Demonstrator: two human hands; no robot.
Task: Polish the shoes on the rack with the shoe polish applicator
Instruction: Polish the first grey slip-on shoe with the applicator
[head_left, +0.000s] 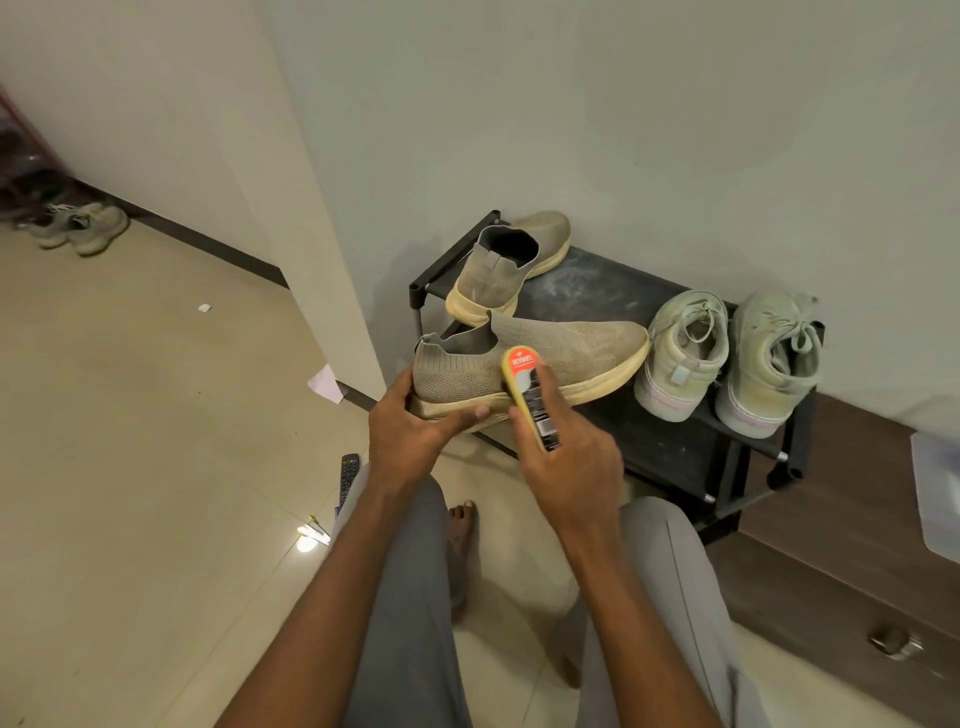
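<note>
My left hand (410, 431) is clamped on the heel end of a tan knit shoe (524, 364), fingers under the pale sole and thumb along its edge, holding it sideways in the air just in front of the black rack (660, 447). My right hand (569, 467) is wrapped tight around the polish applicator (527, 395), its yellow sponge edge pressed against the side of that shoe near the sole. On the rack's top shelf the matching shoe (506, 265) sits at the left end, and two pale lace-up sneakers (727, 358) stand side by side at the right end.
</note>
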